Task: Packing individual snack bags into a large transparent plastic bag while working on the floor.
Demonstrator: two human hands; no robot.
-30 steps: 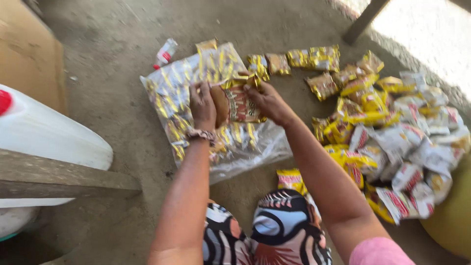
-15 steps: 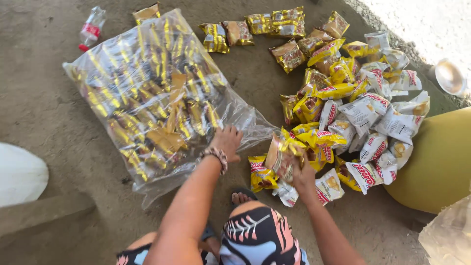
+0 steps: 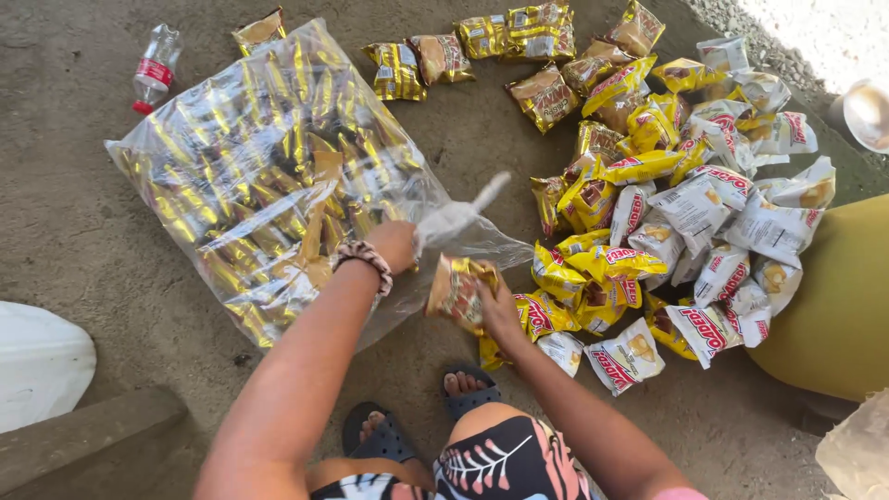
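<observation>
A big clear plastic bag [image 3: 259,176] stuffed with gold snack packets lies on the concrete floor. My left hand [image 3: 396,245] grips the bag's twisted open end near its lower right corner; a beaded bracelet is on that wrist. My right hand [image 3: 495,310] holds a gold-and-brown snack packet [image 3: 456,292] just beside the bag's mouth. A heap of loose yellow, white and gold snack packets [image 3: 667,204] spreads to the right of both hands.
A small plastic bottle [image 3: 154,69] lies at the top left. A yellow-green rounded object [image 3: 838,306] sits at the right edge. A white sack [image 3: 37,361] and a wooden plank [image 3: 83,444] are at the lower left. My feet in dark sandals [image 3: 417,421] are below.
My left hand has closed on the bag's open end and lifted it. My right hand has picked a gold packet from the pile and brought it left to the bag's mouth.
</observation>
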